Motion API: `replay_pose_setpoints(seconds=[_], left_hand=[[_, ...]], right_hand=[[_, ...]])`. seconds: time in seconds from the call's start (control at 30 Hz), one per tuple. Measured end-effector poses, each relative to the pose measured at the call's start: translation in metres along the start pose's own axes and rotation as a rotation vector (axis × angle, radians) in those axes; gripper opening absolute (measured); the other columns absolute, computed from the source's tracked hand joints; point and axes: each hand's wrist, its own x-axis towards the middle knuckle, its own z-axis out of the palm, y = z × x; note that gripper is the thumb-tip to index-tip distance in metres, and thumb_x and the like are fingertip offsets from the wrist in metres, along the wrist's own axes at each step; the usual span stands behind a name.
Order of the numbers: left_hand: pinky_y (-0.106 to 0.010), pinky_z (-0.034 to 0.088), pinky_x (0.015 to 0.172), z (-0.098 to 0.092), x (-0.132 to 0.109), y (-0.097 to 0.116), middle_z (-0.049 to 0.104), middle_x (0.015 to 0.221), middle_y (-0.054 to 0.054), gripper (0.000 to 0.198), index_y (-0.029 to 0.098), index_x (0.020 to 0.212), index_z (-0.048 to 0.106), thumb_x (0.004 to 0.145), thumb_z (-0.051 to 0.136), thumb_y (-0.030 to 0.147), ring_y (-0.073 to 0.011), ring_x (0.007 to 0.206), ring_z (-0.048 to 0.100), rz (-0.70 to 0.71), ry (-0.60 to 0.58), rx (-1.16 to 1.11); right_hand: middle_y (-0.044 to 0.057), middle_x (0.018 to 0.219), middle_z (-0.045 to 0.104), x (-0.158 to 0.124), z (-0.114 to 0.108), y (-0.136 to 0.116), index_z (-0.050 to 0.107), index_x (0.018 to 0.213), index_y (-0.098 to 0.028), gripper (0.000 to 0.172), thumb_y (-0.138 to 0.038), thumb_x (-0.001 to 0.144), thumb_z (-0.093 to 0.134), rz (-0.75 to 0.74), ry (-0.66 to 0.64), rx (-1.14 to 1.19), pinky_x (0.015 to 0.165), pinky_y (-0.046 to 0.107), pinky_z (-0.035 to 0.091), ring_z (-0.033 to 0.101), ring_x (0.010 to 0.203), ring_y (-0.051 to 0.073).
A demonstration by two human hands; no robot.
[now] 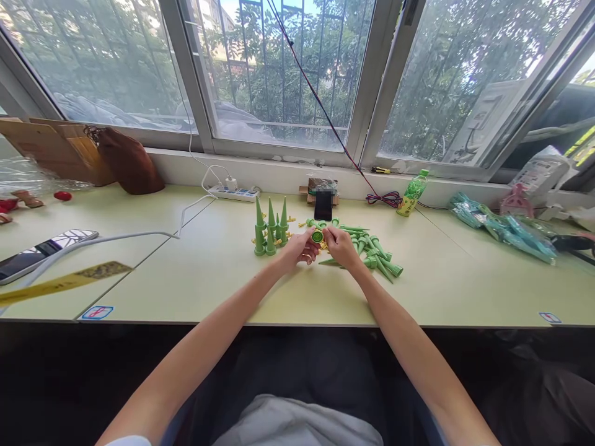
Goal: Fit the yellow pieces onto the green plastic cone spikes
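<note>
My left hand [300, 249] is closed around a green plastic plant watering spike [317, 236], its round open end facing me. Against the right side of that end, my right hand [341, 246] has its fingers pinched together; what they hold is hidden. Small yellow valves [324, 246] lie just below, between the hands. Left of them, several assembled green spikes [271, 232] stand upright with yellow valves sticking out sideways. A loose pile of green spikes [379, 254] lies beside and beyond my right hand.
A black phone [323, 205] lies behind my hands, near a small box. A green-labelled bottle [413, 193] stands at the back right, by coiled wire [385, 199]. On the left are a power strip [235, 193], a white cable [139, 236] and another phone [41, 253]. Teal plastic packets [506, 229] lie right.
</note>
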Motion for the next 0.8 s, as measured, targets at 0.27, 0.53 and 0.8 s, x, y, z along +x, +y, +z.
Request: replay_pose_setpoints(seconds=[0.27,0.53,0.8], left_hand=[[-0.023,0.041,0.043,-0.004,0.002,-0.005,0.063,0.067,-0.007,0.053,0.013,0.073,0.06,0.083,0.065,0.064,-0.0099,0.047,0.055,0.114,-0.061,0.054],[-0.022,0.04,0.038,-0.005,0.0,-0.009,0.055,0.059,0.001,0.047,0.017,0.073,0.055,0.079,0.069,0.062,-0.0114,0.045,0.056,0.363,-0.033,0.359],[-0.023,0.041,0.045,-0.006,0.002,-0.013,0.061,0.071,-0.001,0.04,0.017,0.075,0.059,0.083,0.067,0.056,-0.0106,0.05,0.055,0.555,0.096,0.613]], right_hand=[[-0.002,0.057,0.042,0.0,-0.001,0.0,0.034,0.065,-0.024,0.039,-0.044,0.098,0.039,0.018,-0.006,-0.007,0.057,0.029,0.03,0.036,0.055,0.014],[-0.002,0.056,0.039,0.001,-0.003,0.001,0.034,0.064,-0.023,0.041,-0.045,0.098,0.039,0.027,-0.019,-0.037,0.056,0.029,0.029,0.034,0.056,0.014],[-0.002,0.056,0.037,0.002,-0.003,0.004,0.034,0.063,-0.023,0.041,-0.046,0.097,0.038,0.035,-0.028,-0.035,0.056,0.029,0.027,0.032,0.056,0.014]])
